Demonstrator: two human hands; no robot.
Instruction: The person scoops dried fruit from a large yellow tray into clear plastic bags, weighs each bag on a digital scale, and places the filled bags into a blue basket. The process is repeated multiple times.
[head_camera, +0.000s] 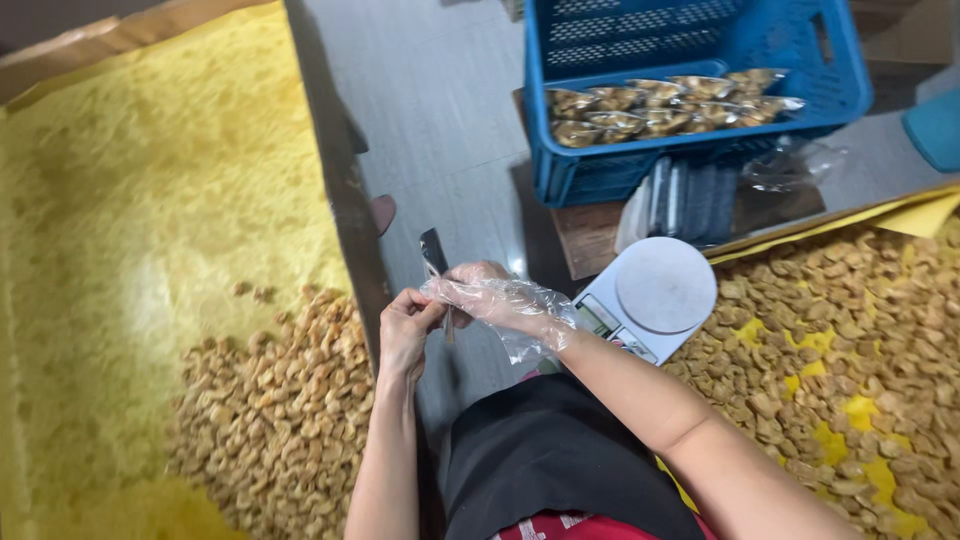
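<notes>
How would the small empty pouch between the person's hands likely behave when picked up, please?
The small dark flat pouch is probably light and floppy: it looks thin, pinched by left hand and right hand. It may feel slippery, since the right hand wears a loose clear plastic glove.

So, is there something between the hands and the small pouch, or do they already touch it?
Nothing visible stands between them. The left hand, bare, and the right hand, inside a loose clear plastic glove, both pinch the small dark pouch. Only the glove film separates the right fingers from it.
</notes>
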